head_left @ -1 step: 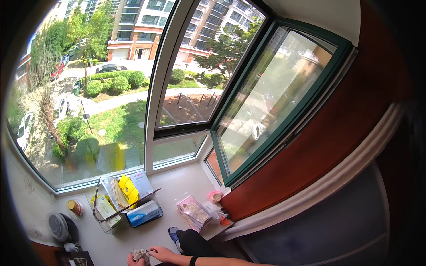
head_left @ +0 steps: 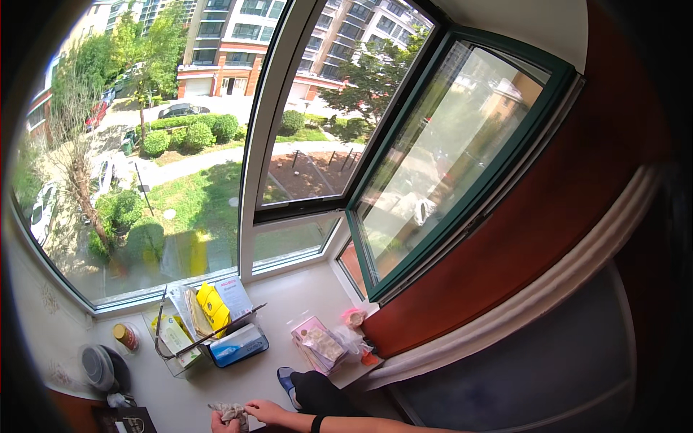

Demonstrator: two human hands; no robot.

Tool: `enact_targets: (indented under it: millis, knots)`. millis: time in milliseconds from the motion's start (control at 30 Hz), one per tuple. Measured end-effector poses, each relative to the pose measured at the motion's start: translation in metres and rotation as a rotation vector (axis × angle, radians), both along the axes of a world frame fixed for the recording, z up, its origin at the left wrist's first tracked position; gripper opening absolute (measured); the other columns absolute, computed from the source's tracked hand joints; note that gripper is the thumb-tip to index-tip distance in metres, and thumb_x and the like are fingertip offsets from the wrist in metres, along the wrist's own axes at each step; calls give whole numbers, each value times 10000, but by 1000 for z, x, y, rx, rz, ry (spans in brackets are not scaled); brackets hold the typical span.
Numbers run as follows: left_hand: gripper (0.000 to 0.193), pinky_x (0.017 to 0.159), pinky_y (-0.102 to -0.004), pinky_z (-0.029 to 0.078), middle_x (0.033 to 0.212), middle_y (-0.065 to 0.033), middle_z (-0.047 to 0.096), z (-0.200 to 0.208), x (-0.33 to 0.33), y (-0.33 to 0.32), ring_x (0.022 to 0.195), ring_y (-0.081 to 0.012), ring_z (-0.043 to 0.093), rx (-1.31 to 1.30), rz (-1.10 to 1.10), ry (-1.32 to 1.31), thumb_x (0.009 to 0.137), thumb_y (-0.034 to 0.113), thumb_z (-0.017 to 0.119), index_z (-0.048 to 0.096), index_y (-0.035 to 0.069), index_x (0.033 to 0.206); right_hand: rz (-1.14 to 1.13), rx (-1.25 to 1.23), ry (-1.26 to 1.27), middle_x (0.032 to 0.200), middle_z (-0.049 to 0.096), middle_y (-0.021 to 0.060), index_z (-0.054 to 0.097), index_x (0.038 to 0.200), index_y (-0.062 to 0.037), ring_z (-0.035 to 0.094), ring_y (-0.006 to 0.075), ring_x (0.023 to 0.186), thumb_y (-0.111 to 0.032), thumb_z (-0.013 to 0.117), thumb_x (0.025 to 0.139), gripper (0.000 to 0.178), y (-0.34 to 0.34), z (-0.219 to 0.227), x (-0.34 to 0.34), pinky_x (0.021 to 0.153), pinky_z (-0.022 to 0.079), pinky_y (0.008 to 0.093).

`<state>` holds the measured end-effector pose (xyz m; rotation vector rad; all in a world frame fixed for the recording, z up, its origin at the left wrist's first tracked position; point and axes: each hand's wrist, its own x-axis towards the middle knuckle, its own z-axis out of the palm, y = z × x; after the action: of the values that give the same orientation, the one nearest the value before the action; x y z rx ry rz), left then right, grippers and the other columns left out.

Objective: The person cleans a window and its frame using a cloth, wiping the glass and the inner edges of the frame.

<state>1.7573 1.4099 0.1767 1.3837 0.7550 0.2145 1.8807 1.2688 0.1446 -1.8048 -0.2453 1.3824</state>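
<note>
Low in the head view, a crumpled greyish-beige piece of soft material (head_left: 232,412), perhaps cloth or yarn, lies between my hands. My left hand (head_left: 223,424) has its fingers closed on the bundle's near left side. At the bundle's right edge is my right hand (head_left: 264,411), its thumb and fingers pinched together. Whatever may be between those fingertips is too small to name. A dark band circles my right wrist. My bent leg in dark trousers (head_left: 321,395) and a foot in a blue-grey slipper (head_left: 286,378) rest just beyond the right hand.
On the white sill (head_left: 289,290) stand a clear box (head_left: 180,368) of papers and packets, a blue box (head_left: 240,352), and dark-framed glasses (head_left: 216,333). Further right is a stack of booklets (head_left: 317,343) with plastic bags (head_left: 350,339). A green-framed window (head_left: 462,166) stands ajar.
The whole view has shifted slightly to the right. Both hands stay at the bundle; a small dark thing seen earlier at my right fingertips no longer shows plainly.
</note>
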Motion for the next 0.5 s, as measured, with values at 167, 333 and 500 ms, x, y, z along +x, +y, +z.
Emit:
enact_targets:
  millis: [167,333,500]
  knots:
    - [210,726,-297,538,895,-35,654,15,9,-29,804,-109,608,39,-133,-36,770,-8,681,587,35,953,27,0,215,1020,703,16,713,1128,-124,628,153,907,-388,504,1025,353,-10,-26,-13,693,508,366]
    - [211,702,-285,529,852,-33,660,73,24,-28,752,-109,606,-128,-181,-1,774,60,757,584,39,892,-242,149,541,1021,675,16,701,1110,-185,611,158,873,-433,524,984,330,-11,-27,-28,705,469,328]
    - [216,728,-292,554,902,-55,702,84,31,-26,772,-128,648,-236,-338,23,796,86,781,638,17,942,-305,205,615,1103,668,9,690,1121,-205,602,173,921,-544,536,961,405,-26,-24,-22,773,454,344]
